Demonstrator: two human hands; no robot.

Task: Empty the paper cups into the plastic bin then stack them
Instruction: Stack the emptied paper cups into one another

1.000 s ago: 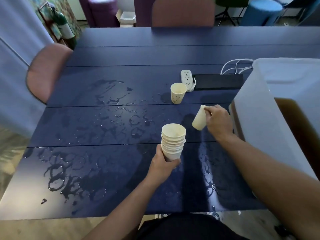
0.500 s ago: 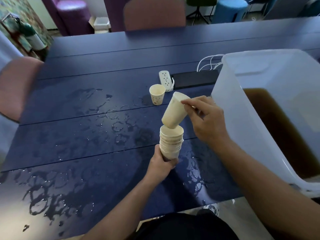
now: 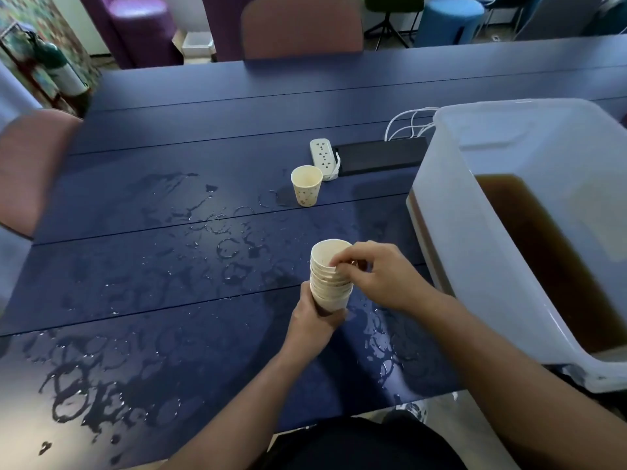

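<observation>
**Cup stack held in both hands above a wet table**

The left hand [image 3: 314,318] grips the lower part of the stack of paper cups [image 3: 330,278], fingers curled round its base, holding it upright above the near middle of the dark blue table [image 3: 169,137]. The right hand [image 3: 376,274] comes in from the right and pinches the rim of the topmost cup between thumb and curled fingertips; that cup sits nested in the stack, its white inside showing.

Farther back on the table, well apart from the stack, a single paper cup [image 3: 306,185] stands upright, patterned with small marks. Just beside it on the far right lies a white power strip [image 3: 324,157], and touching that, a flat black slab [image 3: 381,155] with white cables [image 3: 407,122] looped behind it.

The plastic bin [image 3: 454,232], translucent white, takes up the right side near the table's right end, and holds brown liquid [image 3: 543,259].

Rings and smears of spilled liquid [image 3: 84,385] cover the near and middle table, thickest at the near left. Pink chairs stand at the far edge [image 3: 302,27] and the left edge [image 3: 30,164]; a blue stool [image 3: 448,18] is beyond the table
</observation>
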